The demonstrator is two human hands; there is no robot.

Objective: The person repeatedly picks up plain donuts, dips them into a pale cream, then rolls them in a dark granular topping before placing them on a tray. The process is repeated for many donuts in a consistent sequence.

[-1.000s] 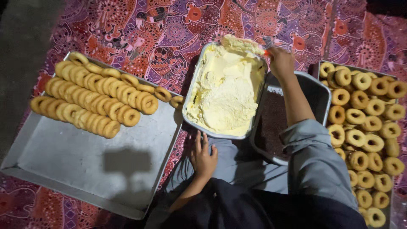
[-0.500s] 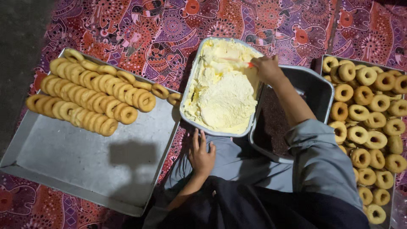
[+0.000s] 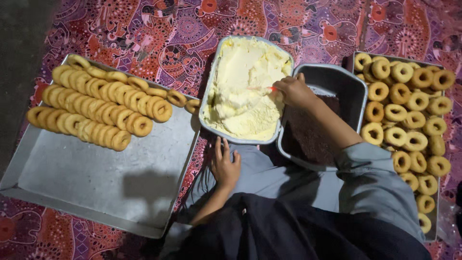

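Note:
My right hand [image 3: 293, 91] is closed on a small utensil with a red handle [image 3: 272, 88], its blade pressed into the pale yellow cream that fills a metal tub [image 3: 208, 96]. My left hand [image 3: 224, 163] rests flat with fingers apart on my grey-clad knee, just below the tub's near rim. It holds nothing.
A large metal tray [image 3: 96, 178] at left carries rows of ring biscuits [image 3: 96, 108] at its far end. A deep tub [image 3: 353, 91] with dark crumbs stands right of the cream. A second tray of ring biscuits [image 3: 409, 115] lies far right. A patterned cloth [image 3: 159, 29] covers the floor.
My right hand has drawn back from the tub's far edge toward its middle, dragging the utensil through the cream. The left hand has stayed on my knee.

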